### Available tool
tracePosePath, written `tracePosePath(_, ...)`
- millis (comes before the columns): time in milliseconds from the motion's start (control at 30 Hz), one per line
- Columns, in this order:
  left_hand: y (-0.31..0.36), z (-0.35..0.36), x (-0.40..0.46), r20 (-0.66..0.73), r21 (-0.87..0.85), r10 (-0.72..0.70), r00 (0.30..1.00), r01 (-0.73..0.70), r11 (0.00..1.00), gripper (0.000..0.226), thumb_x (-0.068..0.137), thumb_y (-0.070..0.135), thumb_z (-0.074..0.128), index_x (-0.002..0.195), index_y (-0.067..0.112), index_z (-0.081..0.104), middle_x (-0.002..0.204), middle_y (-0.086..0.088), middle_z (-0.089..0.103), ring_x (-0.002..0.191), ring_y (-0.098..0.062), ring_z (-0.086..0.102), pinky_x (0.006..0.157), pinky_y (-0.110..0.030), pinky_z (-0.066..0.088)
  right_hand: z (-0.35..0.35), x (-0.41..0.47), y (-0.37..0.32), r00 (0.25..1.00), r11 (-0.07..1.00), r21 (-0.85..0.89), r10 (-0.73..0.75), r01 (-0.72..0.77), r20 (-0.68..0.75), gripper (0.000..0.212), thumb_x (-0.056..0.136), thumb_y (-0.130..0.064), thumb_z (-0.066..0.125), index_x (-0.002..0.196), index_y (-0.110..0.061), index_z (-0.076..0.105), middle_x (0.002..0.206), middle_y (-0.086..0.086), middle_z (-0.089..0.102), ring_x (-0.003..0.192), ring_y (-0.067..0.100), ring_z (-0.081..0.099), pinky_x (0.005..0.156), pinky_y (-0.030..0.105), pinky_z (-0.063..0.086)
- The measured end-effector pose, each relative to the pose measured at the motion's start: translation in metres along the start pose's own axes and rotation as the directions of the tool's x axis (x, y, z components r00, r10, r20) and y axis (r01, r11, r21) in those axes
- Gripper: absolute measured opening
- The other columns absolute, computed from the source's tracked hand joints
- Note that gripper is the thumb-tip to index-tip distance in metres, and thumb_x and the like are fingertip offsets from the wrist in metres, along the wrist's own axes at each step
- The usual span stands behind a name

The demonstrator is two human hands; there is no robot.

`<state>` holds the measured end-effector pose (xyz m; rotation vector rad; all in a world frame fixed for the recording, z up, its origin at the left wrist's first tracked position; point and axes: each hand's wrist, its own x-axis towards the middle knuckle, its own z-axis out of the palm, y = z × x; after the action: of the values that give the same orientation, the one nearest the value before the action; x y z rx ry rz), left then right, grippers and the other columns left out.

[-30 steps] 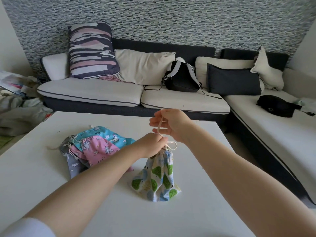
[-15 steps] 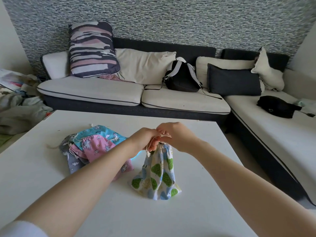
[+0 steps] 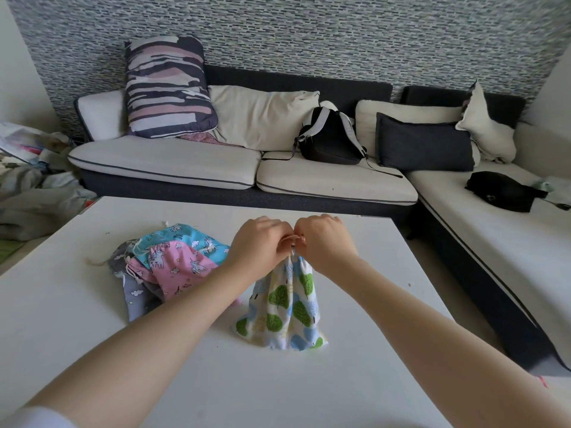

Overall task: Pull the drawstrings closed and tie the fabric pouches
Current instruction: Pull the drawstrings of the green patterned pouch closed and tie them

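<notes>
Far left: I see a heap of crumpled laundry (image 3: 27, 193) on the floor beside the white table (image 3: 92, 350).
Sofa: a corner sofa (image 3: 324, 180) with pale seat cushions runs behind the table, against a speckled wall.
Striped pillow: a pillow (image 3: 168, 88) with pink, white and dark bands stands upright at the sofa's left end.
Pile of pouches: on the table's left half, a grey pouch (image 3: 134, 298), a blue pouch (image 3: 191, 237) and a pink pouch (image 3: 176, 270) lie flat and overlapping, the pink one on top.
Left hand: my left hand (image 3: 259, 245) sits at the gathered neck of the tree-print pouch (image 3: 287, 307), fingers curled and pinching there; I cannot tell if it has the cord or the fabric.
Tree-print pouch: it stands upright near the table's middle, just right of the pile, white with green and blue trees, neck bunched tight, bottom edge spread on the table.
Drawstring: only a small pale bit (image 3: 293, 242) shows between my two hands.
Right hand: my right hand (image 3: 324, 242) touches the left, fingers curled down onto the same neck, pinching it.
Backpack: a black backpack (image 3: 330, 137) with grey straps leans on the sofa's back cushions.
Dark pillow: a dark pillow (image 3: 423, 146) sits right of the backpack.
Far right: a small black bag (image 3: 500, 191) lies on the sofa's side section.
</notes>
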<state>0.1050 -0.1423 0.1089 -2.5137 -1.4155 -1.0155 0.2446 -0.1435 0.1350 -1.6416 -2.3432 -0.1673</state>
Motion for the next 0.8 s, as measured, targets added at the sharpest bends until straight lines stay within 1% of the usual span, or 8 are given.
tracePosePath(100, -0.002, 0.001, 0.002, -0.062, 0.017, -0.022, 0.998, 0.023, 1.0, 0.007, 0.074, 0.009, 0.069, 0.08, 0.006, 0.068, 0.083, -0.009, 0.063, 0.077, -0.03, 0.058, 0.067, -0.037, 0.043, -0.006, 0.002, 0.0, 0.984, 0.972, 0.216, 0.06, -0.096, 0.167, 0.022, 0.09, -0.024, 0.047, 0.088, -0.008, 0.06, 0.083, 0.009, 0.06, 0.078, 0.024, 0.051, 0.066, 0.03, 0.033)
tracePosePath(167, -0.005, 0.002, 0.003, -0.052, -0.007, -0.071, 0.996, 0.071, 0.997, 0.009, 0.078, 0.013, 0.066, 0.085, 0.007, 0.069, 0.09, -0.008, 0.062, 0.087, -0.028, 0.056, 0.072, -0.036, 0.041, -0.011, 0.004, 0.006, 0.937, 0.828, 0.494, 0.099, -0.265, 0.336, 0.024, 0.09, -0.026, 0.052, 0.072, -0.01, 0.057, 0.068, 0.003, 0.05, 0.063, 0.017, 0.042, 0.056, 0.026, 0.032)
tracePosePath(233, -0.004, 0.005, 0.005, -0.022, -0.018, -0.097, 0.995, 0.097, 0.995, 0.012, 0.082, 0.016, 0.063, 0.09, 0.01, 0.069, 0.095, -0.005, 0.061, 0.095, -0.026, 0.052, 0.077, -0.033, 0.036, -0.013, 0.002, 0.015, 0.888, 0.61, 0.688, 0.056, -0.392, 0.457, 0.023, 0.088, -0.02, 0.057, 0.067, -0.013, 0.057, 0.062, 0.0, 0.047, 0.058, 0.013, 0.04, 0.055, 0.022, 0.033)
tracePosePath(300, -0.002, 0.007, 0.007, -0.018, -0.063, -0.144, 0.989, 0.142, 0.988, 0.013, 0.082, 0.02, 0.064, 0.093, 0.014, 0.067, 0.096, -0.001, 0.059, 0.101, -0.023, 0.049, 0.078, -0.029, 0.027, -0.008, -0.001, 0.026, 0.842, 0.306, 0.809, -0.045, -0.501, 0.538, 0.019, 0.088, -0.012, 0.055, 0.07, -0.011, 0.058, 0.061, 0.0, 0.045, 0.056, 0.011, 0.041, 0.055, 0.02, 0.035)
tracePosePath(400, -0.001, 0.004, 0.006, -0.071, -0.107, -0.205, 0.976, 0.197, 0.974, 0.027, 0.077, 0.024, 0.07, 0.1, 0.017, 0.058, 0.097, 0.007, 0.052, 0.103, -0.018, 0.046, 0.078, -0.027, 0.021, 0.004, -0.005, 0.034, 0.786, -0.067, 0.784, -0.1, -0.618, 0.611, 0.017, 0.089, -0.011, 0.048, 0.074, -0.01, 0.055, 0.055, -0.003, 0.04, 0.053, 0.01, 0.037, 0.053, 0.02, 0.034)
tracePosePath(467, 0.001, 0.003, 0.004, -0.122, -0.058, -0.144, 0.982, 0.137, 0.989, 0.024, 0.074, 0.024, 0.07, 0.095, 0.019, 0.061, 0.097, 0.004, 0.053, 0.104, -0.022, 0.047, 0.08, -0.029, 0.021, 0.011, -0.005, 0.034, 0.773, -0.194, 0.75, -0.094, -0.632, 0.627, 0.016, 0.09, -0.013, 0.047, 0.076, -0.011, 0.053, 0.053, -0.004, 0.04, 0.051, 0.01, 0.037, 0.053, 0.02, 0.035)
tracePosePath(600, 0.006, 0.005, 0.003, -0.1, -0.047, -0.137, 0.985, 0.133, 0.99, 0.022, 0.071, 0.039, 0.07, 0.081, 0.02, 0.067, 0.099, 0.003, 0.054, 0.106, -0.021, 0.042, 0.087, -0.03, 0.018, 0.013, -0.003, 0.029, 0.77, -0.224, 0.741, -0.088, -0.633, 0.632, 0.019, 0.09, -0.015, 0.049, 0.075, -0.012, 0.061, 0.049, -0.005, 0.044, 0.048, 0.009, 0.039, 0.051, 0.018, 0.036)
tracePosePath(800, -0.001, 0.009, 0.005, -0.034, 0.029, -0.101, 0.994, 0.102, 0.994, 0.018, 0.081, 0.029, 0.065, 0.076, 0.012, 0.068, 0.095, 0.001, 0.057, 0.106, -0.024, 0.042, 0.072, -0.025, 0.011, 0.009, -0.002, 0.033, 0.766, -0.154, 0.757, -0.003, -0.635, 0.642, 0.021, 0.09, -0.011, 0.049, 0.073, -0.011, 0.062, 0.053, -0.004, 0.05, 0.05, 0.009, 0.043, 0.052, 0.019, 0.039)
